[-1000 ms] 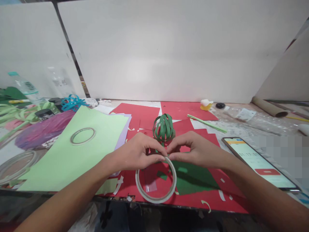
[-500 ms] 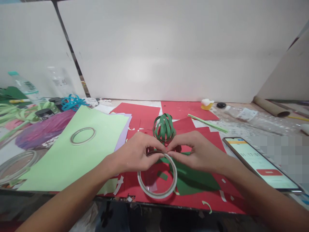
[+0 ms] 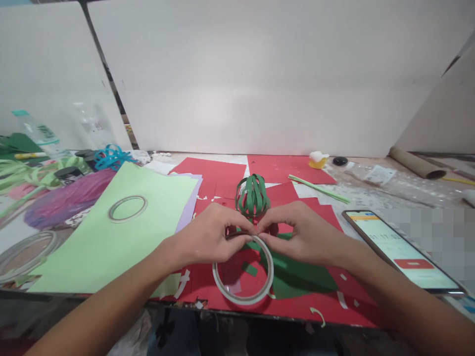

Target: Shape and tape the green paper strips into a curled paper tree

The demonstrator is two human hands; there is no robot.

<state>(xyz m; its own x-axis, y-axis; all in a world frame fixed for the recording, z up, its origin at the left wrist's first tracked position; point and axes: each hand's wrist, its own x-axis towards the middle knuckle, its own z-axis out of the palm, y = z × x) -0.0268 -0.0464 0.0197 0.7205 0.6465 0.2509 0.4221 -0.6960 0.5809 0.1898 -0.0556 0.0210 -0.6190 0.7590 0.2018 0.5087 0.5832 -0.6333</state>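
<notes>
A white roll of tape [image 3: 243, 300] hangs upright near the table's front edge, its top rim between my hands. My left hand [image 3: 215, 232] pinches that rim with thumb and forefinger from the left. From the right, my right hand [image 3: 300, 232] pinches at the same spot, its fingertips almost touching the left ones. What small piece of tape may lie between the fingertips is hidden. Just beyond my hands stands a ball of looped green paper strips [image 3: 253, 195]. Under them lie red paper [image 3: 200, 301] and a green paper sheet [image 3: 304, 277].
Light green paper [image 3: 156, 247] lies left with another tape roll [image 3: 128, 209] on it. A phone [image 3: 403, 252] with a running timer lies right. Blue paper strips [image 3: 113, 157], a water bottle [image 3: 39, 133] and a cardboard tube [image 3: 417, 163] are farther back. A white board [image 3: 260, 74] stands behind.
The tape roll has shifted very slightly to the right. Both hands keep nearly the same pinching pose, and the phone's timer has advanced.
</notes>
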